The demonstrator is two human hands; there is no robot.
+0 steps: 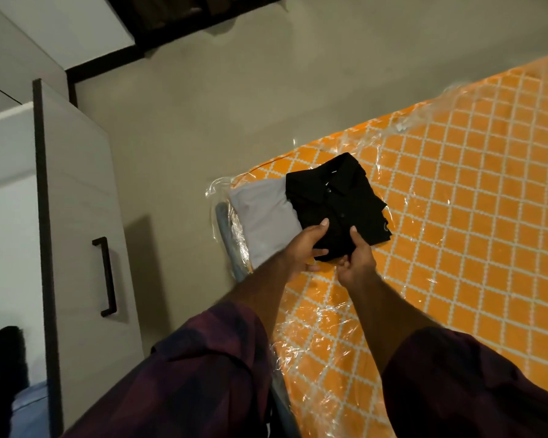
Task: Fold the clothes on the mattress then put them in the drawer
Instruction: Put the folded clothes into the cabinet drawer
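A folded black collared shirt point(336, 197) lies on the corner of the orange patterned mattress point(456, 216), which is wrapped in clear plastic. A folded grey garment point(263, 216) sits under it and sticks out to the left. My left hand point(304, 248) grips the near left edge of the stack, thumb on top of the black shirt and fingers underneath. My right hand point(356, 260) grips the near edge of the black shirt, thumb on top.
An open white wardrobe door point(76, 200) with a dark handle point(106, 276) stands to the left. Dark and blue clothing point(4, 368) shows inside the wardrobe at the lower left. Grey floor point(187, 121) lies between the wardrobe and the mattress.
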